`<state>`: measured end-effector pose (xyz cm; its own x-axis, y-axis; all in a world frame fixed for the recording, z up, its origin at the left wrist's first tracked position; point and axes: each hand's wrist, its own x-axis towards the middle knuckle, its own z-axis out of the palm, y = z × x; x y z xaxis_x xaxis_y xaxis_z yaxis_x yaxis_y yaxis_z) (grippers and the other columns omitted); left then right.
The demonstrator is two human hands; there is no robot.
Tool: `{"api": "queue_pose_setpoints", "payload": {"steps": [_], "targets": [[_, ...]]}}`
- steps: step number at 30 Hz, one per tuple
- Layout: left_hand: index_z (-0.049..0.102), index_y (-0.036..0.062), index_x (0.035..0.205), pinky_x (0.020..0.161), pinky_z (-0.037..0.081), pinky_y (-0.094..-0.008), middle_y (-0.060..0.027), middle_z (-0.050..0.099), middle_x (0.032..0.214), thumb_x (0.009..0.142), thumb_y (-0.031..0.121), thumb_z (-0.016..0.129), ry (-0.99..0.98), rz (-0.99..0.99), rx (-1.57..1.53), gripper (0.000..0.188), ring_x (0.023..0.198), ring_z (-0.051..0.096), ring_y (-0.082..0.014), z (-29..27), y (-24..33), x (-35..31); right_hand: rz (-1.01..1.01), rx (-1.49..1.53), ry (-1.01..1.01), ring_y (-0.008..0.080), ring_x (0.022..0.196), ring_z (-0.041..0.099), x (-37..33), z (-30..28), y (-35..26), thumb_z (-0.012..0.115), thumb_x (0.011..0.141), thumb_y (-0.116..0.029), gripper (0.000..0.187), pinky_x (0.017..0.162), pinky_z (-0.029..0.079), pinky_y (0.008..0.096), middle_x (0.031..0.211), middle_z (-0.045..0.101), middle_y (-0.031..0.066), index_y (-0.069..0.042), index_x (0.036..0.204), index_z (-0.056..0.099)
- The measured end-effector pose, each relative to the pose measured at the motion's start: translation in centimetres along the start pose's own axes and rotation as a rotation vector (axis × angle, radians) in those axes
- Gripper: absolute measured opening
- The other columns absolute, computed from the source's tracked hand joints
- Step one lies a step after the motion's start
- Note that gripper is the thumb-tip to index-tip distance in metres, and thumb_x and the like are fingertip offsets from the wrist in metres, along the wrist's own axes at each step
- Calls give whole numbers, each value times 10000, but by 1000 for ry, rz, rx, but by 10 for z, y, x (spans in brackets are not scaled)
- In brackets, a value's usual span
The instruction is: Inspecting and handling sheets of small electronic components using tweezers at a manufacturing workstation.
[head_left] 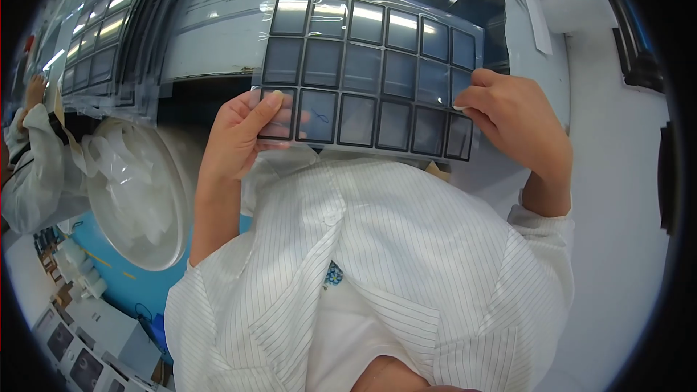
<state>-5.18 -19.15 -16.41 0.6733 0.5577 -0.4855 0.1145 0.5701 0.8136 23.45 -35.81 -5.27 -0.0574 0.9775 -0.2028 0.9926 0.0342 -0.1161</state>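
Observation:
A clear plastic sheet [361, 67] carries three rows of dark, black-bordered rectangular panels and lies tilted in front of my chest. My left hand [243, 125] grips its lower left corner, thumb on top and fingers showing through from beneath. A thin dark loop-shaped mark [320, 115] shows on a panel beside those fingers. At the right edge my right hand [512, 115] is closed in a pinch over the lower right panels. Something small and pale shows at its fingertips; whether it is a fingernail or an object I cannot make out.
Similar framed sheets [98, 58] are piled at the left. Below them a round white bin [174, 225] holds crumpled clear plastic. Another person's hand [35, 92] and pale sleeve show at the far left. A printed paper [210, 36] lies behind my sheet. White wrapping [577, 9] sits at the back right.

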Motion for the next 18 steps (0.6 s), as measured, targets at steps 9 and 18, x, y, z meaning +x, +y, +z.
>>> {"api": "queue_pose_setpoints", "payload": {"steps": [9, 18], "targets": [[596, 11, 970, 561, 568, -287, -135, 670, 857, 909, 247, 578, 28, 35, -89, 244, 736, 680, -210, -4, -3, -7, 0, -86, 19, 312, 692, 573, 14, -2, -9, 563, 792, -55, 26, 605, 445, 389, 754, 560, 115, -45, 808, 581], [594, 25, 942, 584, 551, -266, -88, 669, 883, 904, 266, 587, -109, 76, -169, 245, 766, 677, -175, -11, -16, -2, 113, 109, -32, 303, 690, 556, -11, -28, -5, 494, 908, -56, 115, 662, 464, 395, 824, 609, 152, -35, 1017, 525]]}}
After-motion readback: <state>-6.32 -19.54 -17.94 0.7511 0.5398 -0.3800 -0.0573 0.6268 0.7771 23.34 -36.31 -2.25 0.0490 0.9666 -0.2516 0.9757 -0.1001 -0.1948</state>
